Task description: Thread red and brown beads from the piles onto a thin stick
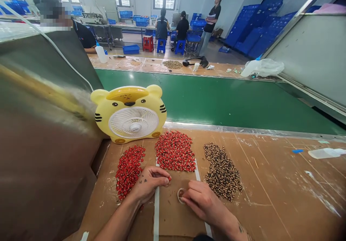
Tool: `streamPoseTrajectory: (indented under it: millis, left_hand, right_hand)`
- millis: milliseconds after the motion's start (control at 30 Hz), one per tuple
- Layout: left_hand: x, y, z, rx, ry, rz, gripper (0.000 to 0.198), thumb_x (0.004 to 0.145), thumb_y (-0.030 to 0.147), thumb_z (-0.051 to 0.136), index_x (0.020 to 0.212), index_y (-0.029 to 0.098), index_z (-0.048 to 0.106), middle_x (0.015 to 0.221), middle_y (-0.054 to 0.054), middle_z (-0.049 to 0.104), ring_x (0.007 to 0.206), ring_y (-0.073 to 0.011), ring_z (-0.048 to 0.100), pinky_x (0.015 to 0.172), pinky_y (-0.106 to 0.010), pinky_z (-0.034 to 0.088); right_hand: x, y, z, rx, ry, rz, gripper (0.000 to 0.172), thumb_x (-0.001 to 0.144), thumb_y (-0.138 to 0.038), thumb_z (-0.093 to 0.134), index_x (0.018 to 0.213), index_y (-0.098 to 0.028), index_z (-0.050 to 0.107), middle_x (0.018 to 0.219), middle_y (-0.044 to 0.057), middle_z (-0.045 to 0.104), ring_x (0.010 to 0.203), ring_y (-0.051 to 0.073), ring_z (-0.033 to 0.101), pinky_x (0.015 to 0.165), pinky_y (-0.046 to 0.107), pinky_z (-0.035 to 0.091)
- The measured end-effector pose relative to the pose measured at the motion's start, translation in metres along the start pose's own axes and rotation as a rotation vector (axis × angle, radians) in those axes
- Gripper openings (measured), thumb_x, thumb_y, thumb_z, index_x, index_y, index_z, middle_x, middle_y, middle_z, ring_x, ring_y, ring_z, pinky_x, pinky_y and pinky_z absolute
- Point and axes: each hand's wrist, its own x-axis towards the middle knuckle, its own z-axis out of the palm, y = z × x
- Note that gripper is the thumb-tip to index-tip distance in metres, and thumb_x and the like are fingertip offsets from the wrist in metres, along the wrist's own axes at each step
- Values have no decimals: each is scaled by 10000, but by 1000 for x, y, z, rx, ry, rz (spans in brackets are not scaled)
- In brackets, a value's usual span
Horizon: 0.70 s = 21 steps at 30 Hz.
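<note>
My left hand (150,183) pinches a small red piece (169,178) between thumb and fingertips. It is beside a heap of small red pieces (129,170) on the left, below a larger heap of red pieces with pale tips (174,152). At the right edge of a small round clear dish (179,195), my right hand (198,199) has its fingertips closed together; whether they grip the rim or a tiny piece inside is hidden. Farther right lies a heap of small black and gold pieces (223,172).
A yellow animal-faced fan (132,114) stands behind the left heap, beside a metal housing (43,132). A green conveyor belt (216,100) runs beyond the cardboard-covered table (259,197). A white squeeze bottle (325,153) lies at right. Across the belt sits a person (83,35).
</note>
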Motion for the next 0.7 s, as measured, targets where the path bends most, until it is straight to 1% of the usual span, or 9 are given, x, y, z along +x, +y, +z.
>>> streamPoseTrajectory:
  millis: [167, 233, 300, 400, 467, 533, 600, 700]
  left_hand:
    - [0, -1, 3, -23, -14, -19, 254, 507, 237, 919, 682, 118, 780, 629, -56, 733, 570, -130, 639, 604, -237, 472]
    - [0, -1, 3, -26, -22, -23, 246, 519, 234, 914, 690, 117, 780, 637, -60, 735, 576, -136, 647, 603, -240, 475]
    - [0, -2, 3, -27, -18, -24, 243, 524, 237, 911, 690, 117, 779, 638, -59, 732, 577, -137, 646, 596, -240, 473]
    - [0, -3, 3, -13, -4, -13, 246, 522, 245, 911, 689, 120, 780, 639, -55, 728, 564, -124, 622, 587, -233, 464]
    - [0, -3, 3, 2, -3, -1, 247, 518, 245, 910, 689, 119, 783, 632, -50, 725, 548, -109, 601, 586, -225, 455]
    - [1, -3, 4, 5, -11, 2, 246, 516, 245, 910, 685, 119, 784, 618, -45, 720, 542, -104, 593, 584, -220, 446]
    - [0, -2, 5, -2, -27, -2, 240, 519, 244, 907, 683, 121, 783, 617, -45, 722, 544, -106, 594, 579, -218, 441]
    - [-1, 0, 7, 5, -47, -2, 224, 536, 237, 899, 687, 121, 781, 625, -50, 726, 557, -114, 602, 585, -223, 443]
  right_hand:
    - [-1, 0, 1, -15, 25, -6, 324, 1008, -230, 458, 710, -186, 578, 671, 28, 555, 642, 164, 495, 601, 272, 354]
    - [-3, 1, 0, 24, -5, -4, 320, 1001, -235, 474, 702, -190, 579, 672, 26, 559, 646, 163, 503, 604, 270, 364]
    - [-5, 2, -5, 100, 5, 29, 296, 993, -249, 496, 721, -191, 600, 676, 23, 565, 642, 159, 514, 598, 265, 375]
    - [-1, 1, -16, 259, 141, 135, 247, 980, -264, 530, 770, -189, 637, 673, 16, 576, 632, 152, 536, 589, 256, 396]
    - [4, -4, -22, 347, 259, 211, 241, 968, -265, 554, 758, -189, 642, 654, 7, 575, 608, 146, 541, 573, 252, 401]
    - [12, -10, -24, 394, 348, 254, 243, 954, -266, 576, 732, -189, 641, 633, -1, 573, 577, 140, 536, 552, 250, 398]
    - [19, -15, -23, 411, 395, 255, 239, 944, -269, 590, 728, -188, 648, 625, -1, 581, 566, 141, 540, 545, 252, 402]
    - [26, -19, -18, 417, 411, 244, 226, 942, -274, 594, 745, -186, 663, 631, 8, 598, 572, 145, 552, 549, 257, 416]
